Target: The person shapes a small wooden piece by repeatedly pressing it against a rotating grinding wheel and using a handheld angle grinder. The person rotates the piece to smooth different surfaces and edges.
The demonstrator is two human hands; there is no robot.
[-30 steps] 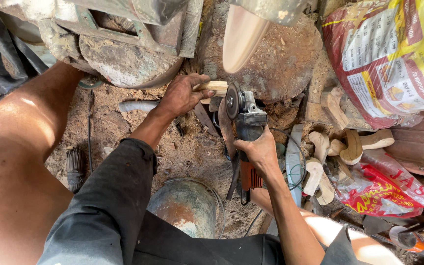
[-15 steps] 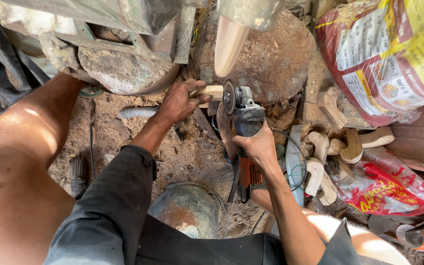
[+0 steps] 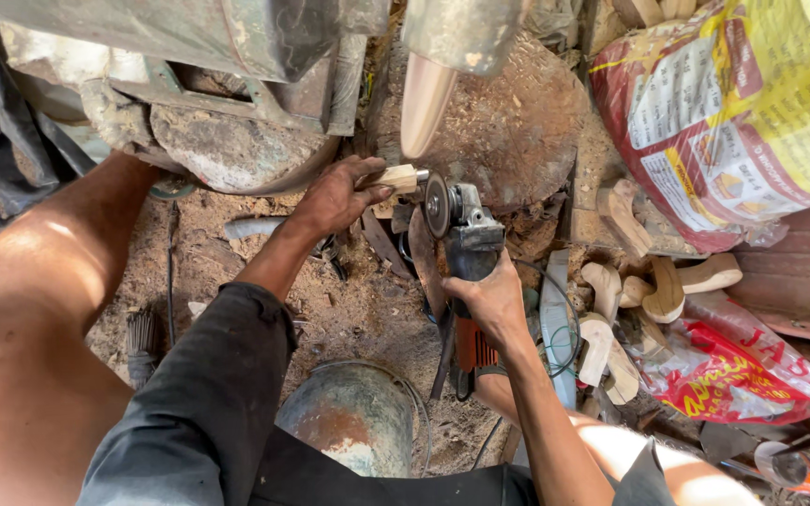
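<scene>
The left hand (image 3: 337, 197) pinches a pale, squared wooden block (image 3: 399, 177) against the grinder's round disc. The right hand (image 3: 493, 298) wraps tight around the dusty angle grinder (image 3: 466, 245), over the sawdust-strewn floor (image 3: 358, 314).

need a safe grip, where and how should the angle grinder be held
Grip the grinder round its slim body behind the head, coming from the rear, cable end. The disc sits at the far end, facing the wood block in the left hand, so that end stays clear. The right hand already wraps the body this way, well back from the disc.
</scene>
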